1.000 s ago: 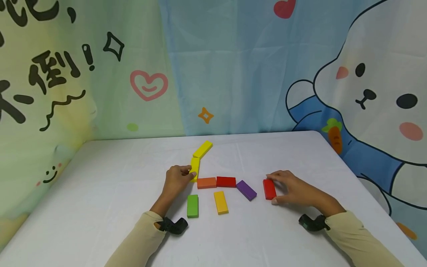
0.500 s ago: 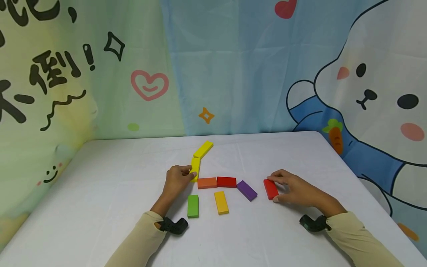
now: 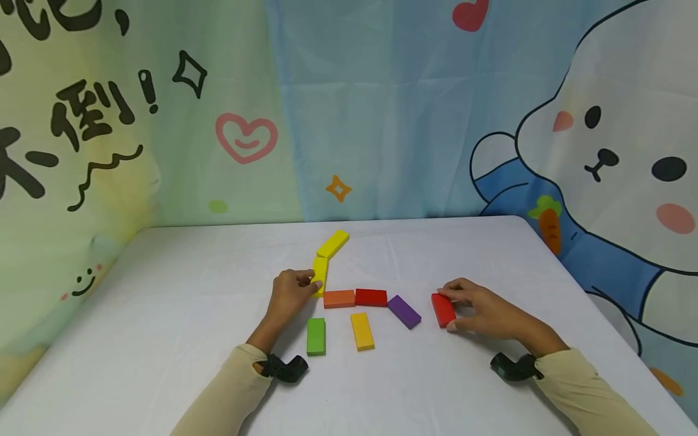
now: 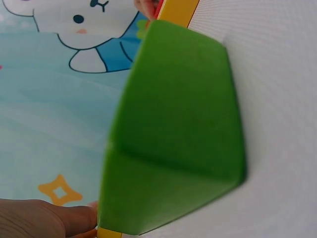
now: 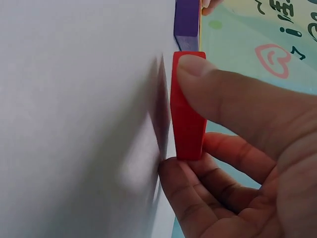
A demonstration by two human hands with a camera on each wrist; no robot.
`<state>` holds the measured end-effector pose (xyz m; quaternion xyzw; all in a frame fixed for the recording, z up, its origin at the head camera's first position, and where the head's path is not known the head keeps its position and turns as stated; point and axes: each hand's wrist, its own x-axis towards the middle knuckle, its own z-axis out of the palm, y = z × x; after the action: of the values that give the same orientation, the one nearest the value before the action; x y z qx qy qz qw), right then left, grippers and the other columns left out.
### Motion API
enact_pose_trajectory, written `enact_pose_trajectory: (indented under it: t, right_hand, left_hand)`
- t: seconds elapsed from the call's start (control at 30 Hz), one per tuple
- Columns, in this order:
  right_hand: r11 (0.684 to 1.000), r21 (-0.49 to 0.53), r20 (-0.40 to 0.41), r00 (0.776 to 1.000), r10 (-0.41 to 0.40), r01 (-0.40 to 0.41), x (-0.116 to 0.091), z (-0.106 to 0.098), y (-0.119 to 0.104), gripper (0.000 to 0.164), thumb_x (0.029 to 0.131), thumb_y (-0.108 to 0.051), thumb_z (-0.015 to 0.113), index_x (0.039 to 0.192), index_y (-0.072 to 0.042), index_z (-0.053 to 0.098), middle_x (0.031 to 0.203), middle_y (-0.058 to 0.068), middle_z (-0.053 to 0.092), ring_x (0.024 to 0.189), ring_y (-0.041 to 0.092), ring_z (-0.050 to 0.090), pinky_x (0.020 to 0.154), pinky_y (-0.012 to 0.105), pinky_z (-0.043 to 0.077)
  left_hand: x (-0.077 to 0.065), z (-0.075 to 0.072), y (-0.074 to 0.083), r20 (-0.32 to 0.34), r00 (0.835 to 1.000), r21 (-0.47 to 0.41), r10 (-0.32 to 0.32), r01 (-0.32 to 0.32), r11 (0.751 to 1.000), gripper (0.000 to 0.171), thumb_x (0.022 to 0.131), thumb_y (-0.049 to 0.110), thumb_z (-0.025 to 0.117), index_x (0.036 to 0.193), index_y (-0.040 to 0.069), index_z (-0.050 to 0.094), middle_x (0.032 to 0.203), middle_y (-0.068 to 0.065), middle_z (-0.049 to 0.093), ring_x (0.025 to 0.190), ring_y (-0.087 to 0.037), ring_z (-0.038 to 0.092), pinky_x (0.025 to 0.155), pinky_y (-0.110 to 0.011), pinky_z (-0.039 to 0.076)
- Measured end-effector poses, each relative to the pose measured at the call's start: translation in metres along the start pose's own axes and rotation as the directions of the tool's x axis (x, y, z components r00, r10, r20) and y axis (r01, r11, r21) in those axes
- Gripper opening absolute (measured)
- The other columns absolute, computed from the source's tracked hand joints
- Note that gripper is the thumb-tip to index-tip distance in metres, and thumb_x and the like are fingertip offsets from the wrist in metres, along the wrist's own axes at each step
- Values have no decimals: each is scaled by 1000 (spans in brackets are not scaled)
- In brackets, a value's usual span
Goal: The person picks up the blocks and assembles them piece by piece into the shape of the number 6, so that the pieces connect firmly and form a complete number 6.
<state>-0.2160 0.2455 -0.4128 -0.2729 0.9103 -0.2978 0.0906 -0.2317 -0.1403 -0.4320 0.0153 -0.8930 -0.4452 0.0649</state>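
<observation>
My left hand (image 3: pixel 291 297) grips the near end of a yellow block (image 3: pixel 322 266) lying flat; a second yellow block (image 3: pixel 332 244) angles off its far end. From there an orange block (image 3: pixel 339 299), a red block (image 3: pixel 371 297) and a slanted purple block (image 3: pixel 405 312) run to the right. On the right, my right hand (image 3: pixel 480 309) pinches another red block (image 3: pixel 443 310) by its two ends, thumb at the near end. In the right wrist view this held red block (image 5: pixel 188 109) shows a narrow gap from the white surface beside its shadow.
A green block (image 3: pixel 315 336) lies near my left wrist, filling much of the left wrist view. An amber block (image 3: pixel 362 331) lies below the row. The white-covered table (image 3: pixel 382 393) ends at a printed curtain (image 3: pixel 371 121) behind.
The red block in my right hand has turned slightly, its near end swinging a little to the right with the thumb. My left hand and the other blocks keep their places.
</observation>
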Motion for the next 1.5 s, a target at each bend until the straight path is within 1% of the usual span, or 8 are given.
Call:
enact_pose_trajectory:
  t: [0.13,0.2,0.3,0.53,0.83,1.13,1.3,1.5]
  right_hand:
    - [999,37,13,1000,15,-15,-2,-1,-3,69,79,-18,82,138,2,52,131,16,48,115,36,54,88,40,52]
    - [998,65,25,1000,1,-3,-3,-2,-5,69,80,-17,81,138,4,51,131,18,47,113,36,56,86,39,53]
    - [996,91,39,999,-7,3,-5,-1,-8,69,80,-16,81,138,4,50,132,19,46,105,32,60,83,35,54]
    - [992,126,99,995,-32,20,-5,7,-18,67,82,-18,80,138,2,51,132,15,46,98,23,61,80,26,54]
    - [989,145,140,990,-31,10,-9,7,-25,65,81,-23,80,138,-2,54,131,12,47,98,20,61,81,26,53]
    - [988,154,165,986,-5,-21,-15,9,-30,63,81,-24,80,137,-8,56,131,7,48,108,25,55,85,27,52]
    - [983,185,197,980,-24,-13,-16,11,-33,62,81,-24,81,137,-11,57,132,8,48,108,25,55,87,33,52]
    - [986,170,205,978,-35,-1,-16,14,-37,61,80,-31,81,134,-14,59,129,5,49,108,24,53,86,30,52]
  left_hand:
    - [1,3,-1,-2,1000,-5,-4,4,1000,35,86,13,74,117,-2,69,103,-15,70,90,-22,65,72,-32,55]
    - [0,4,-1,-1,1000,-1,-8,8,1000,35,86,13,74,117,-2,69,102,-14,70,88,-22,64,70,-31,55]
    - [0,5,-1,0,1000,6,-10,10,1000,35,86,13,75,117,-3,69,101,-14,70,86,-21,63,69,-29,55]
    - [1,1,-1,-10,1000,7,-8,8,1000,34,86,13,74,117,-2,69,101,-14,70,87,-21,64,70,-31,55]
    - [1,1,-1,-8,1000,6,5,-5,1000,34,86,13,74,117,-2,69,103,-14,70,90,-22,65,72,-33,55]
    - [1,1,-1,-9,1000,7,14,-14,1000,35,86,13,74,118,-2,69,103,-14,70,90,-22,64,72,-32,55]
    - [0,0,0,-11,1000,11,9,-9,1000,35,86,13,75,117,-1,69,103,-14,70,91,-22,64,73,-32,55]
    - [1,0,0,-11,1000,12,8,-8,1000,35,86,13,75,117,-1,69,103,-15,70,91,-22,64,72,-32,55]
